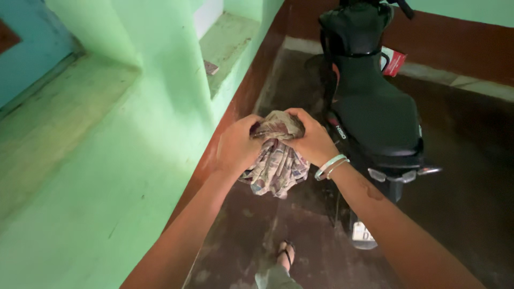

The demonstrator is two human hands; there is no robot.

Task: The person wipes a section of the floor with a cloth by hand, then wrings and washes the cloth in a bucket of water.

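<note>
A crumpled patterned cloth (277,167) in pale grey and red tones hangs in front of me, bunched at the top. My left hand (237,145) grips its left side and my right hand (309,137) closes over the bunched top, both held together at mid-frame. Two pale bangles (331,166) sit on my right wrist. The lower part of the cloth dangles free below my hands.
A black motorcycle (375,115) is parked just right of my hands, its seat toward me. A green wall (139,160) with ledges (227,43) runs along the left. The dark floor (300,235) lies below, with my sandalled foot (285,256) on it.
</note>
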